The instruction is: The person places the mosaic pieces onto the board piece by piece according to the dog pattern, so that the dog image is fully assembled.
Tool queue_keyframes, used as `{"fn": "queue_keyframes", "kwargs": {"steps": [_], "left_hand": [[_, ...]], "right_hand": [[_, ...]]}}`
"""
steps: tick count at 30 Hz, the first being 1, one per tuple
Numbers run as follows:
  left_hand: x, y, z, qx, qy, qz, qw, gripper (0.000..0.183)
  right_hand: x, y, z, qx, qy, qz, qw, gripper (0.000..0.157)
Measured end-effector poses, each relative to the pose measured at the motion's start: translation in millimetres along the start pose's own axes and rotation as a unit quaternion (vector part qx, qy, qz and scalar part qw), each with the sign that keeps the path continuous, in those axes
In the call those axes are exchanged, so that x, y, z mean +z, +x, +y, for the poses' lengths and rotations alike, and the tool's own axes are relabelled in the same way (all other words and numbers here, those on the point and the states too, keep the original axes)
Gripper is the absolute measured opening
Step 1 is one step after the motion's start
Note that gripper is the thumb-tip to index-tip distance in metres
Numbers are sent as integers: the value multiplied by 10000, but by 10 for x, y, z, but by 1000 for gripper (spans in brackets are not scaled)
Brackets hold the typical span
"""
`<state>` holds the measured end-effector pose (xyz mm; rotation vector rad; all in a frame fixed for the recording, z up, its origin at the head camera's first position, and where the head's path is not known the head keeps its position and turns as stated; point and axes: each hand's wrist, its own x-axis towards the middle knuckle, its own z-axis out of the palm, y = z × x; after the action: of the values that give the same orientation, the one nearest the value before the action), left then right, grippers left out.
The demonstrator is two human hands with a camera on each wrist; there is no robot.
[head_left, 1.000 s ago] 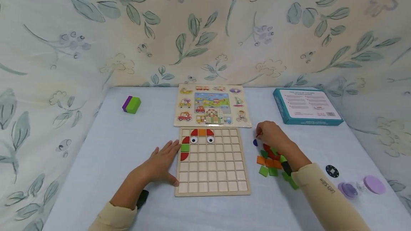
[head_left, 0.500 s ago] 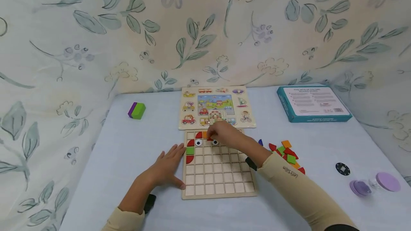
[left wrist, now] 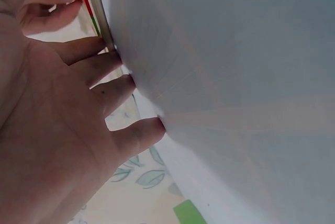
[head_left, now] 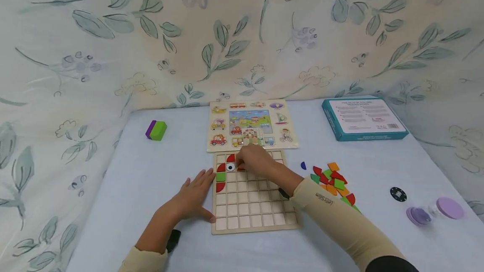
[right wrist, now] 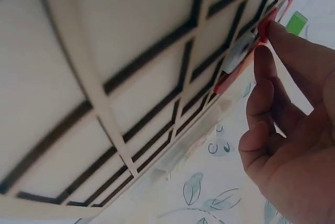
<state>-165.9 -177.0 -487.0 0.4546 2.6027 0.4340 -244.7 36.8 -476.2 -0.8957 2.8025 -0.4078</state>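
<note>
My right hand (head_left: 255, 160) is over the upper part of the wooden grid board (head_left: 255, 230). In the right wrist view its thumb and forefinger pinch a small red piece (right wrist: 264, 31), beside a white eye disc (right wrist: 238, 54). My left hand (head_left: 192, 196) lies with fingers spread along the board's left edge, thumb near the lower corner. In the grid sit a second eye disc (head_left: 230, 167), red quarter-round pieces (head_left: 220, 187) and a green square (head_left: 221, 176). My right hand hides part of the top rows in the head view.
Loose red, orange and green pieces (head_left: 332, 179) lie right of the board, near a blue piece (head_left: 303, 165). Behind it is a picture puzzle (head_left: 277, 139). A teal box (head_left: 366, 119), green block (head_left: 159, 131), black disc (head_left: 398, 194) and purple lid (head_left: 450, 208) stand around.
My right hand has gone left from the loose pieces to the board's top rows, then a little further down between the eye discs. My left hand stays at the board's edge.
</note>
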Motion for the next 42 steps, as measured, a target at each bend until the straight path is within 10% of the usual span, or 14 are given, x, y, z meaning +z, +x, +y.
{"fn": "queue_keyframes", "kwargs": {"steps": [6, 11, 15, 21, 28, 42], "left_hand": [[37, -12, -4, -31, -56, 65, 10000, 125], [27, -3, 6, 174, 18, 93, 9998, 125], [-24, -52, -43, 167, 111, 132, 9997, 124], [-77, -95, -83, 102, 139, 132, 9998, 124], [-28, -21, 51, 158, 121, -48, 9998, 122], [-62, -26, 58, -49, 170, -127, 9998, 122]], "right_hand": [[-78, -124, 65, -115, -62, 153, 9998, 10], [-379, -633, 447, 1373, -135, 183, 9903, 16], [-492, -1025, 774, 2521, -836, -640, 9619, 24], [-399, -1253, 942, 2575, -1070, -1062, 9545, 20], [-368, -1398, 1099, 2847, 114, -704, 9560, 16], [-261, -620, 328, 578, 2009, -144, 9778, 12]]}}
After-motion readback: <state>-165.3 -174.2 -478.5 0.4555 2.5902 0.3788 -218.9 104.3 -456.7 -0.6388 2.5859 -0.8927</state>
